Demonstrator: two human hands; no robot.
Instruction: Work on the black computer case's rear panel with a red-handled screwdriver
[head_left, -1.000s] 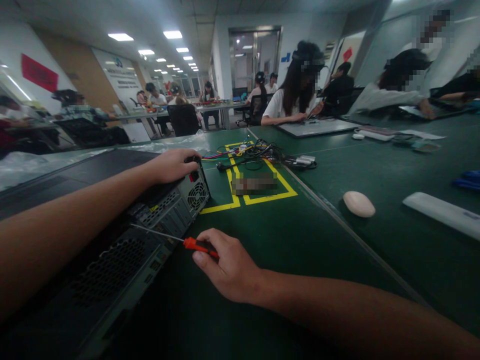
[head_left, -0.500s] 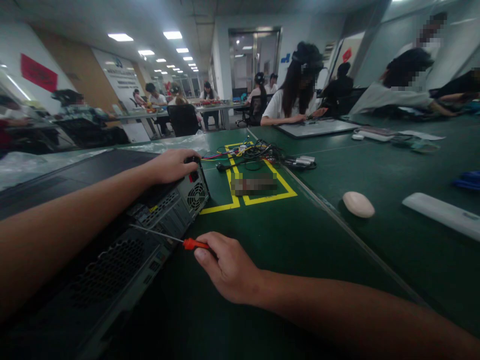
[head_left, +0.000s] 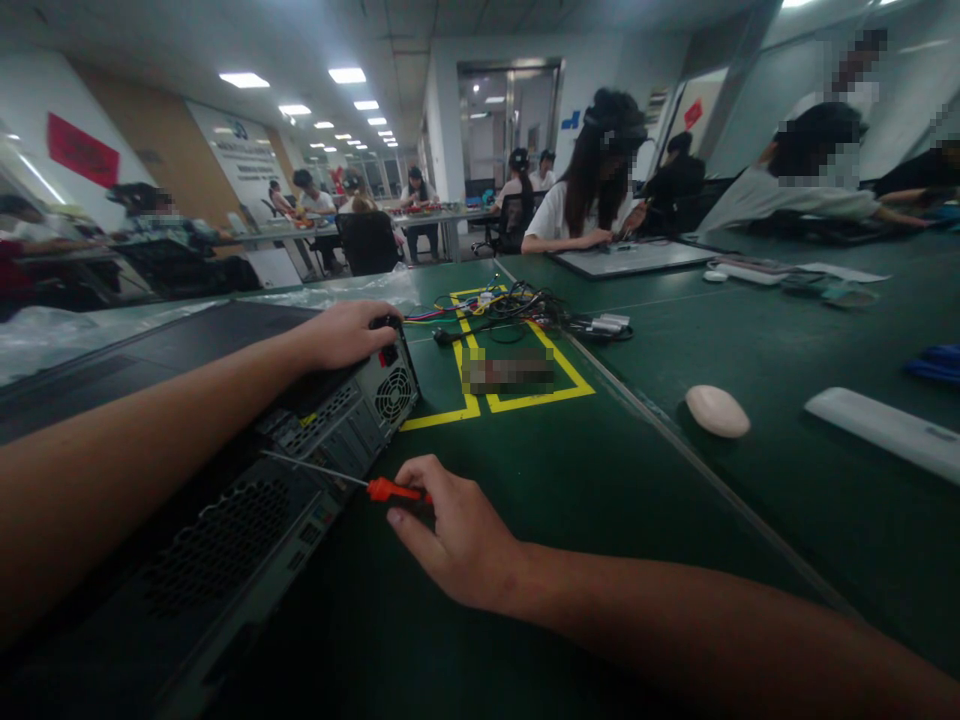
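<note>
A black desktop computer case (head_left: 225, 540) lies on the left of the table, its rear panel with slots and a fan grille (head_left: 393, 394) turned toward me. My left hand (head_left: 346, 332) rests on its far top corner, fingers curled over the edge beside the power supply. In my right hand (head_left: 459, 530) is a screwdriver (head_left: 391, 490) with a red-orange handle, held between thumb and fingers. Its long shaft reaches left to the case's rear side. Shadow hides what the tip touches.
Yellow tape (head_left: 536, 398) marks the green table (head_left: 570, 470); a blurred-out item (head_left: 510, 372) lies inside it. Behind is a tangle of cables (head_left: 529, 305). A pale mouse-shaped object (head_left: 717, 411) and a long white bar (head_left: 885, 430) lie at right. A person (head_left: 585, 190) sits opposite.
My right hand's fingers and thumb have spread a little around the screwdriver handle, so more of the handle shows. My left hand and the computer case stay where they were.
</note>
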